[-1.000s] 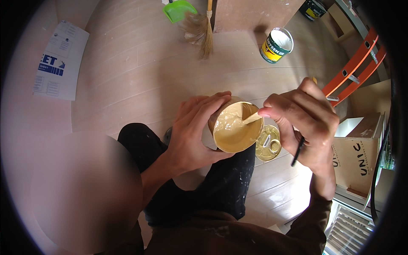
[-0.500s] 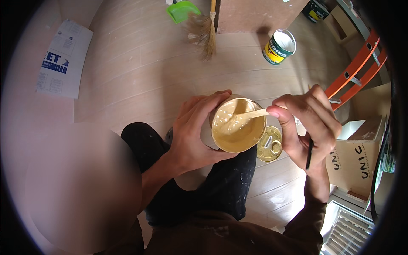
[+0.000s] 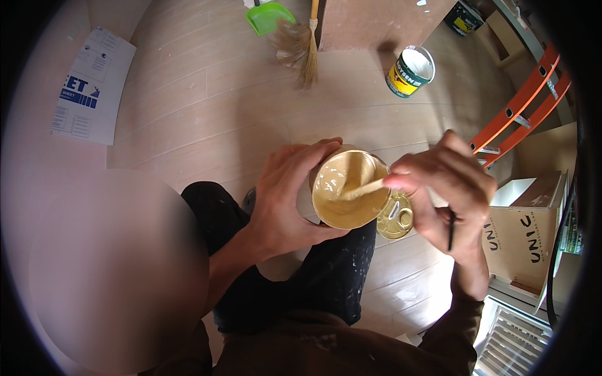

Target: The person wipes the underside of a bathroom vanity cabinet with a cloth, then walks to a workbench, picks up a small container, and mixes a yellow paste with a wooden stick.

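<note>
My left hand point(image 3: 276, 203) is wrapped round the side of a round open can point(image 3: 376, 170), with the thumb near its lower edge and the fingers at the far side. Thick tan paint point(image 3: 332, 202) lies inside, glossy in places. Between the thumb and fingers of my right hand point(image 3: 454, 191) is a pale wooden stir stick point(image 3: 365, 188); its far end dips into the paint. A thin black strip shows by the heel of that hand, its kind unclear. Just right of the can, on the floor, lies a gold can lid point(image 3: 403, 220).
A white-filled paint bucket point(image 3: 404, 81) stands ahead on the plank floor. Beyond are a straw broom point(image 3: 308, 59) and a green dustpan point(image 3: 271, 17). On the right are an orange ladder point(image 3: 520, 103) and a cardboard box point(image 3: 520, 244). A printed white sheet point(image 3: 91, 94) is at left.
The stir stick has swung toward the near side of the paint, and my right hand has shifted slightly left with it. The can is tilted a little differently in my left hand.
</note>
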Demonstrator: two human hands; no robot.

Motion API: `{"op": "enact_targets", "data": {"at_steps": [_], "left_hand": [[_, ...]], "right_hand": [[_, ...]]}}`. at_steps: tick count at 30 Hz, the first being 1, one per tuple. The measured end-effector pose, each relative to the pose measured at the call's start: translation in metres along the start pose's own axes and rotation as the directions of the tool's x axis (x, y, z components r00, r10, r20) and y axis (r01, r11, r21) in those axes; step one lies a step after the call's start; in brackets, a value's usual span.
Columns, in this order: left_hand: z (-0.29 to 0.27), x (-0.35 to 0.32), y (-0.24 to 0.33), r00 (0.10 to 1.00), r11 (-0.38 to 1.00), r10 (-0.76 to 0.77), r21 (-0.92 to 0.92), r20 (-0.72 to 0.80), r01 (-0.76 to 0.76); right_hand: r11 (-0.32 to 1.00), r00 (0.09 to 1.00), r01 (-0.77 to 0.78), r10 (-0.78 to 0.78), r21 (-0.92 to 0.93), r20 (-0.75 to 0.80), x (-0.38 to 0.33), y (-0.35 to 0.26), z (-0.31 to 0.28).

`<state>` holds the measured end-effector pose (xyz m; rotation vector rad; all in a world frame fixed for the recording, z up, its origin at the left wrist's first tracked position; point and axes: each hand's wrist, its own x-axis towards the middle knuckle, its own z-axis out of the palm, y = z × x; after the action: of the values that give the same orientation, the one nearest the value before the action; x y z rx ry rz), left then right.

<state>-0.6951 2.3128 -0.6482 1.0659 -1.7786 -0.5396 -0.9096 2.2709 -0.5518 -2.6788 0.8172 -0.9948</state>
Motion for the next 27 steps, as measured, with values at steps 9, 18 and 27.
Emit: {"op": "enact_targets", "data": {"at_steps": [9,18,27], "left_hand": [[-0.003,0.011,-0.003,0.995,0.994,-0.084,-0.072,0.043,0.087],[-0.008,0.068,0.01,0.989,0.987,-0.132,-0.088,0.074,0.138],[-0.069,0.139,0.124,0.986,0.991,-0.114,-0.063,0.119,0.122]], "right_hand": [[0.979,0.981,-0.193,0.19,-0.065,-0.048,0.013,0.0,0.008],[0.916,0.913,-0.359,0.305,-0.177,-0.272,0.036,0.003,-0.022],[0.638,0.587,-0.742,0.766,0.205,-0.262,0.099,-0.052,-0.125]]}}
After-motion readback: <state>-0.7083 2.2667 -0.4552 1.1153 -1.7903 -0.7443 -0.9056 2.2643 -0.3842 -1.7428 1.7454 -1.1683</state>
